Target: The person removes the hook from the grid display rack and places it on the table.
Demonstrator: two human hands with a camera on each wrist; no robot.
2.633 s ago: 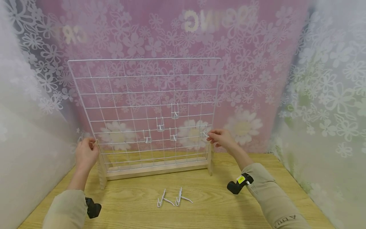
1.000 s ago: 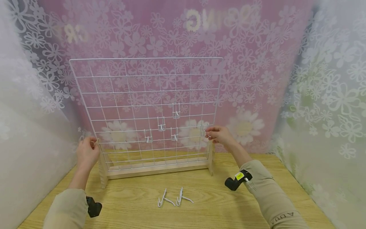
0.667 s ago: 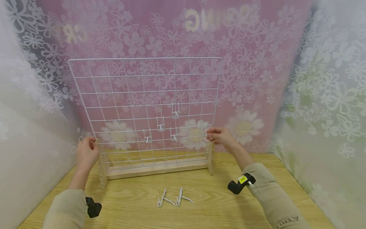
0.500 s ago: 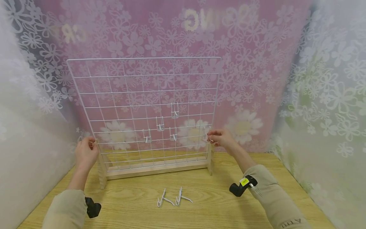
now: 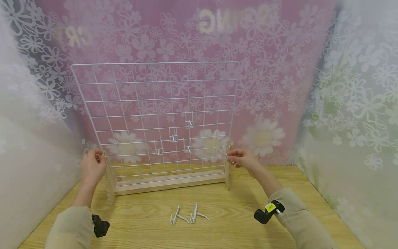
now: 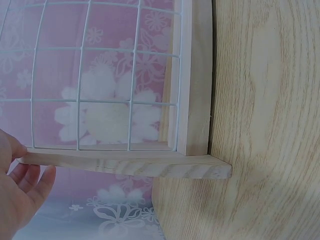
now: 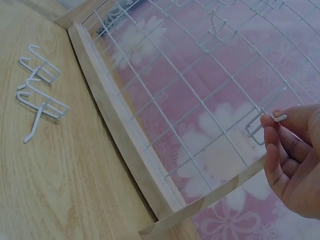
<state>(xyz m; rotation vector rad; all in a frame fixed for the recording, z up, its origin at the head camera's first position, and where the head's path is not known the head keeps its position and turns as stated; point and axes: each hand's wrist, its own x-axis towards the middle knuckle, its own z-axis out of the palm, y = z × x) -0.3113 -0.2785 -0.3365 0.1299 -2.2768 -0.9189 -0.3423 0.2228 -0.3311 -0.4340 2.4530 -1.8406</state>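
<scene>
A white wire grid panel [image 5: 155,63] stands upright in a wooden stand [image 5: 171,183]. My left hand [image 5: 93,165] pinches the top of the stand's left upright; in the left wrist view, the thumb lies along the post [image 6: 115,164] with curled fingers below. My right hand [image 5: 245,160] is at the panel's right edge, pinching a white wire display hook [image 7: 254,132] by its prong between thumb and fingers. The hook's frame lies against the grid in the right wrist view; whether it is caught on a wire I cannot tell.
Several white hooks hang on the grid, one being the upper hook [image 5: 189,122]. Two loose hooks, a left one [image 5: 178,216] and a right one [image 5: 196,215], lie on the wooden table [image 5: 140,224] in front. A pink flowered curtain [image 5: 280,103] hangs behind.
My right hand has moved down and slightly right with the hook, from the panel's lower-right cells to near the right upright's top. My left hand has stayed on the left upright.
</scene>
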